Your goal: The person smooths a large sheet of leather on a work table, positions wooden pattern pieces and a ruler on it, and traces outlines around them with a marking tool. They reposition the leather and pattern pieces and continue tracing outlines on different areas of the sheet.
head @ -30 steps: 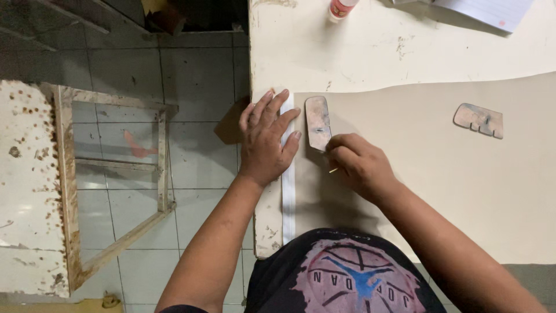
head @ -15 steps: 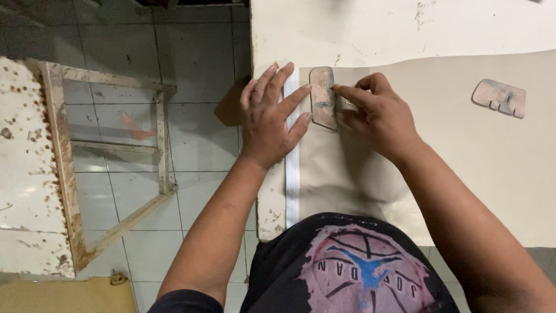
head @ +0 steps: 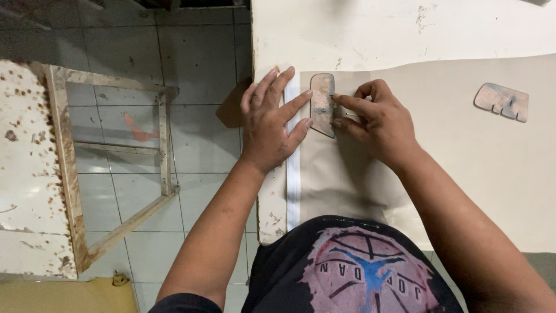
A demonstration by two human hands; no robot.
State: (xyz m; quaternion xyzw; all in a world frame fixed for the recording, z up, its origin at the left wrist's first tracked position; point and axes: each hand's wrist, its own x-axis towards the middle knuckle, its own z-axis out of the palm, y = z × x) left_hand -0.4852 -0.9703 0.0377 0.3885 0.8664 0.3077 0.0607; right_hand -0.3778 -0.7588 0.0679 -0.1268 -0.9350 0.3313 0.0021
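the left hand lay flat, fingers spread, pressing the tan sheet at the counter edge, two fingertips touching the template. the template sat between the two hands, long axis running away from the person, lying on the sheet near its left edge. the right hand was just right of it, fingers curled and pinched at its right side; what they gripped, i could not tell. both hands were about equally near. one white strip ran under the left hand along the sheet's edge. templates counted: two, the second well apart to the right. one wooden frame stood on the floor.
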